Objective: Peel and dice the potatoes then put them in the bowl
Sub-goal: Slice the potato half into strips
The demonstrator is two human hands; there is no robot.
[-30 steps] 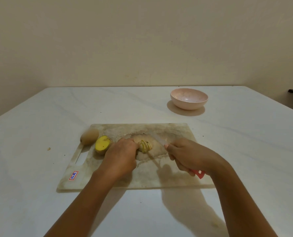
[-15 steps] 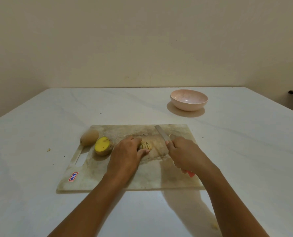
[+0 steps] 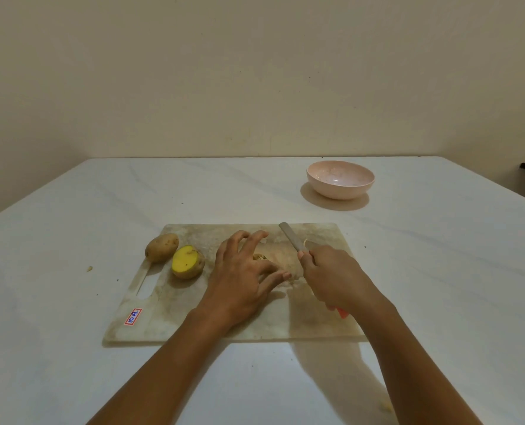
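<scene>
The left hand (image 3: 243, 280) arches, fingers spread, over yellow potato pieces (image 3: 259, 257) it mostly hides on the stained, marbled cutting board (image 3: 178, 317). The right hand (image 3: 331, 277) grips a knife (image 3: 292, 239), red handle largely covered, flat blade pointing away. Leftward lie a halved potato (image 3: 187, 262) and a whole potato (image 3: 161, 247); farther off, a smooth pink bowl (image 3: 340, 182).

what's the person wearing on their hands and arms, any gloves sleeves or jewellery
Nothing worn shows. The left hand and right hand are bare: no gloves, rings, watch or bracelet. The left forearm and right forearm are bare too, no sleeve in view.
</scene>
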